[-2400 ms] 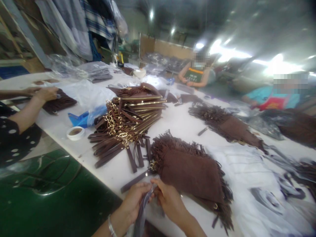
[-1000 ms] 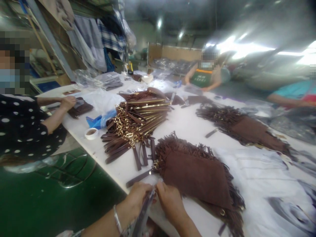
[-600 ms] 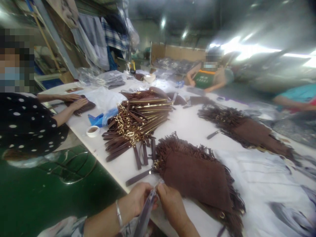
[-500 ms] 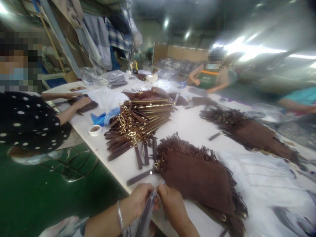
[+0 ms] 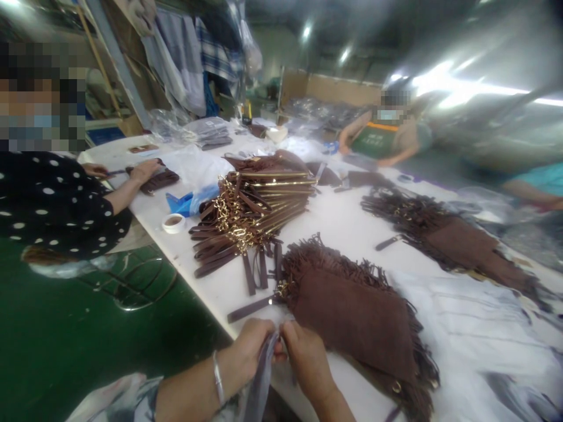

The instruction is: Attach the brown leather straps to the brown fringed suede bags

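Note:
My left hand [image 5: 253,349] is closed on a long, greyish plastic strip [image 5: 263,375] that looks translucent and hangs down toward me. Close beside it, my right hand [image 5: 308,357] pinches at the strip's upper end, thumb and fingers pressed together. Both hands are at the table's near edge. Just beyond the right hand lies a stack of brown fringed bags [image 5: 352,310] with gold-coloured rings. A short brown strap [image 5: 250,309] rests on the table ahead of my left hand.
Brown wrist straps and zippered pouches with gold clasps form a pile [image 5: 246,217] mid-table. Left of it stands a small round white tub [image 5: 174,223]. White sheets [image 5: 475,316] lie at right, near another fringed bag stack [image 5: 461,240]. Co-workers sit at left, far side and right.
My hands keep their place, fingers shifting slightly at the strip's top. The whole view has swung a little. The left co-worker's hands have moved slightly over a brown item.

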A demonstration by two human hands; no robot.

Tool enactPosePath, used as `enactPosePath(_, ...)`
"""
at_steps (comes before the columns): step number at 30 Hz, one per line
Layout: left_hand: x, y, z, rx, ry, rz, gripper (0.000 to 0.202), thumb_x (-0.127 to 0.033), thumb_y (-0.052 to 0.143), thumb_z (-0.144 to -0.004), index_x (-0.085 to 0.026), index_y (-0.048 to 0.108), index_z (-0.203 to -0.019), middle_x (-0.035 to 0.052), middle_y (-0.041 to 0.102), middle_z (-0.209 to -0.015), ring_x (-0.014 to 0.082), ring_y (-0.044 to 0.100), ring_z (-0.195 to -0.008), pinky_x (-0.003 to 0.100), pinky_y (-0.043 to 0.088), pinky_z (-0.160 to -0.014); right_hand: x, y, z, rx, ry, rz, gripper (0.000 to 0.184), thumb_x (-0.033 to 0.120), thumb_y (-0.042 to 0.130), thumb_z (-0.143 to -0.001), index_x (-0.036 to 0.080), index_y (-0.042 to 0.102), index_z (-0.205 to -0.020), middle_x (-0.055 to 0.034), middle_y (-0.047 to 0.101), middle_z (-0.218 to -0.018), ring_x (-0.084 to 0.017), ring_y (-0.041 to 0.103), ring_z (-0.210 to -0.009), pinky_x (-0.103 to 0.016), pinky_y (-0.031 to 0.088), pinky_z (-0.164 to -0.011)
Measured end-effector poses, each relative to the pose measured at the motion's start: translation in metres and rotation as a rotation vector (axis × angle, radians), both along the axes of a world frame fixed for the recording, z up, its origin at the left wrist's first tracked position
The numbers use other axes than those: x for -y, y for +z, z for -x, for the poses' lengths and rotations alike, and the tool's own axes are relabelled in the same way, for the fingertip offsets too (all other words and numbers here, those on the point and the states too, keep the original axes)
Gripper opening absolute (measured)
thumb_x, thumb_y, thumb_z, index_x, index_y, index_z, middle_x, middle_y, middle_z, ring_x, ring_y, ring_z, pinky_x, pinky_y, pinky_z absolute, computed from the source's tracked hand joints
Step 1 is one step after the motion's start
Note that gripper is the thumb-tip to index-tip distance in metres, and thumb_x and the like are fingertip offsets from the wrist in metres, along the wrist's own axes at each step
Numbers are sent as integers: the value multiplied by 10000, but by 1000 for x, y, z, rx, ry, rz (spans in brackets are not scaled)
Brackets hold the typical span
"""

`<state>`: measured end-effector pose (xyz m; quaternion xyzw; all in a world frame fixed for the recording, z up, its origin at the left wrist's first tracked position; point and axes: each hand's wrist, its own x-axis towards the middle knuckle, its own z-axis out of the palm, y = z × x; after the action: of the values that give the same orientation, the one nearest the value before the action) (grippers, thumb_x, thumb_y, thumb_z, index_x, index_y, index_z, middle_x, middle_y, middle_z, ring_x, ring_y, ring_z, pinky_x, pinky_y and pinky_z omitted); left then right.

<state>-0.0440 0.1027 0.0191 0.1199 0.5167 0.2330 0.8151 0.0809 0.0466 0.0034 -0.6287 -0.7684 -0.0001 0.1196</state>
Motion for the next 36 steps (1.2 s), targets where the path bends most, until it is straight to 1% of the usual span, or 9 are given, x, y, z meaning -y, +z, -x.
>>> enactPosePath(5, 5, -2, 5, -108, -61, -218, 110, -144, 608, -685, -106, 602, -582, 41, 577, -479, 163, 559, -451, 286, 497, -464, 1, -1, 2, 38, -4, -22, 250, -19, 545, -775, 223, 503, -817, 21, 600, -716, -173, 599, -606, -273, 339, -543)
enactPosePath(8, 4, -1, 11, -126, -110, -271, 135, -201, 660, -709, -125, 596, -617, 20, 573, -488, 161, 568, -461, 300, 520, -492, 0, 3, 3, 12, -13, 10, 247, -25, 537, -780, 219, 505, -803, 18, 607, -719, -174, 610, -621, -267, 353, -549)
enactPosePath(11, -2, 5, 18, -113, -203, -254, 188, -256, 731, -697, -114, 618, -647, 33, 591, -514, 163, 587, -487, 320, 545, -536, 1, 8, 2, -58, -21, 70, 245, -30, 522, -790, 213, 513, -820, 13, 624, -746, -170, 621, -652, -251, 369, -568)
enactPosePath(15, -12, 9, 22, -77, -340, -190, 140, -152, 770, -608, -80, 655, -640, 52, 595, -512, 173, 591, -477, 342, 559, -550, 5, 9, -3, -246, -11, 138, 223, -2, 505, -828, 213, 525, -884, 23, 642, -798, -140, 631, -697, -217, 386, -605)
enactPosePath(23, -7, -8, 18, -42, -374, -126, 82, -150, 670, -629, -88, 652, -680, 21, 563, -521, 133, 547, -487, 300, 536, -575, 13, 11, -8, -616, -122, 229, 218, 110, 444, -883, 221, 592, -998, 0, 683, -850, -144, 652, -754, -220, 444, -663)
enactPosePath(26, -3, -15, 21, 6, -364, -199, 90, -189, 663, -656, -117, 611, -644, 5, 555, -530, 119, 537, -494, 266, 511, -583, 30, 8, -15, -903, -296, 166, 253, 242, 429, -923, 223, 566, -1136, -15, 696, -854, -158, 660, -715, -251, 485, -667)
enactPosePath(31, -3, -24, 22, 87, -442, -378, 126, -215, 601, -721, -134, 586, -625, 8, 557, -486, 137, 536, -440, 262, 467, -512, 67, -15, -40, -1371, -820, 13, 474, 511, 582, -819, 168, 530, -1143, -62, 716, -834, -192, 662, -630, -280, 511, -536)
enactPosePath(33, -4, -22, 18, 96, -471, -401, 139, -217, 620, -725, -124, 597, -625, 13, 568, -498, 136, 545, -440, 267, 479, -529, 74, -20, -47, -1557, -954, -56, 588, 539, 680, -732, 164, 511, -1151, -75, 719, -877, -204, 681, -677, -280, 526, -541)
enactPosePath(36, -4, -11, 13, 137, -463, -352, 163, -253, 662, -758, -90, 651, -752, 59, 653, -673, 131, 602, -530, 255, 503, -599, 73, -17, -48, -1742, -1101, -186, 675, 522, 769, -659, 174, 479, -1159, -49, 709, -876, -198, 694, -730, -267, 542, -574)
